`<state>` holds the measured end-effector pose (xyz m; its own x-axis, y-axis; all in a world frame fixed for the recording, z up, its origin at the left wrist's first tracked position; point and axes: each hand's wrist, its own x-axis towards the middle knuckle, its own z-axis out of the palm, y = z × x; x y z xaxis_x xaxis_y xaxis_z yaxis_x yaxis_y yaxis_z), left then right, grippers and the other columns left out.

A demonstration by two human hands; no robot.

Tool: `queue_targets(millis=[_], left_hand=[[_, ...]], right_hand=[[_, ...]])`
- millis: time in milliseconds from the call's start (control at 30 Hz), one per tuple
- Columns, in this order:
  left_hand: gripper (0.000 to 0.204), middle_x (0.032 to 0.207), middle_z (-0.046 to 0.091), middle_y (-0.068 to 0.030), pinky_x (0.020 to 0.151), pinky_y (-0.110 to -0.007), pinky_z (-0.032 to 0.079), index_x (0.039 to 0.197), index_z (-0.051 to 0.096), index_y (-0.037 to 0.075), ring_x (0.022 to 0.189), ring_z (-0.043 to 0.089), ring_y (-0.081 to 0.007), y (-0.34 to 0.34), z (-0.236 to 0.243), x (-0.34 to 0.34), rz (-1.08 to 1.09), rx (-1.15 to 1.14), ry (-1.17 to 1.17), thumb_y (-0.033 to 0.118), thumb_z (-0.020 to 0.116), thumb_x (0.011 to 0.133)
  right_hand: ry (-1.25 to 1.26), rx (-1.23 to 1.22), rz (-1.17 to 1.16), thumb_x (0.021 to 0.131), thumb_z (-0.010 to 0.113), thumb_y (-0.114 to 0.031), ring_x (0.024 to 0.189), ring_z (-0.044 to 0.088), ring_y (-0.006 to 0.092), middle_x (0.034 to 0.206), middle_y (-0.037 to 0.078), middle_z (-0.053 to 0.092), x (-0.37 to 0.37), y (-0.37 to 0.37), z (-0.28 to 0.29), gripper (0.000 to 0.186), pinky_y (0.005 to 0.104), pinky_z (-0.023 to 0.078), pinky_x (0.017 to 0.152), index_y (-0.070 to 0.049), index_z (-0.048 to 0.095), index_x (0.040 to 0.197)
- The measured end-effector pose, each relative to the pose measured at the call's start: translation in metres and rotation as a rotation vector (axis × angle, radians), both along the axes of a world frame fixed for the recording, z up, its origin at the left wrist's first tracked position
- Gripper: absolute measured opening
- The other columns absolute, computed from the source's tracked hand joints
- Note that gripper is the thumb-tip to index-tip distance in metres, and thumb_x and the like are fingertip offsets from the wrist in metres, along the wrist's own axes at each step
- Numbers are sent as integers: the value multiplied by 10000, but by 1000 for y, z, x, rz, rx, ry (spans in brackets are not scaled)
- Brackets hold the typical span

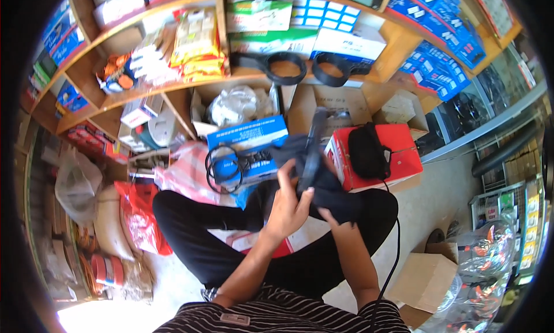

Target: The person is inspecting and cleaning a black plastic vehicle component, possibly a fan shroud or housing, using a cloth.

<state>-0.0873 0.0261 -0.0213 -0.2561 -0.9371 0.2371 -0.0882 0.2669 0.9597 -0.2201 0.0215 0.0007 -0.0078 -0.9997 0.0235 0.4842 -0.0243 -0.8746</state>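
My left hand [287, 210] is closed around a long, dark, bar-shaped thing [313, 151], tilted upward and blurred by motion. A black cloth [332, 186] hangs around the bar's lower part. My right hand [341, 224] is at the cloth's lower edge and grips it; its thumb shows, and its other fingers are hidden beneath the cloth. Just beyond my left hand, a coiled black cable [226, 170] lies on a blue box [248, 138]. To the right, a black pouch [368, 153] rests on a red box [404, 160].
Wooden shelves [167, 93] with boxes and packets stand ahead. Two black ring-shaped parts [285, 68] stick out over the shelf edge. A red plastic bag [138, 220] lies at left. An opened cardboard box [424, 281] sits at lower right. A black cord [397, 240] runs past my right knee.
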Motion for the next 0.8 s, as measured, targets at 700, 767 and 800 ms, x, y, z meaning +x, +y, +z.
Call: queue_targets(millis=[700, 767, 800], left_hand=[[407, 970, 677, -271, 708, -445, 523, 1364, 272, -25, 837, 713, -396, 9, -27, -18, 50, 1, 8, 180, 490, 1088], [353, 1130, 628, -253, 866, -390, 502, 1329, 291, -14, 1023, 661, -301, 9, -11, -15, -23, 178, 12, 210, 453, 1110], [353, 1130, 628, -253, 866, -390, 502, 1329, 291, -14, 1023, 661, -301, 9, -7, -13, -22, 177, 8, 210, 453, 1110]], right_hand=[[-118, 21, -79, 956, 679, -51, 763, 572, 48, 856, -57, 557, -7, -45, -44, 122, 227, 480, 657, -113, 574, 971], [-240, 5, -4, 945, 701, -64, 753, 557, 44, 847, -55, 551, -10, -54, -51, 142, 218, 474, 647, -100, 566, 965], [-244, 4, -3, 945, 701, -64, 753, 557, 44, 847, -55, 551, -8, -55, -54, 142, 218, 474, 647, -100, 566, 965]])
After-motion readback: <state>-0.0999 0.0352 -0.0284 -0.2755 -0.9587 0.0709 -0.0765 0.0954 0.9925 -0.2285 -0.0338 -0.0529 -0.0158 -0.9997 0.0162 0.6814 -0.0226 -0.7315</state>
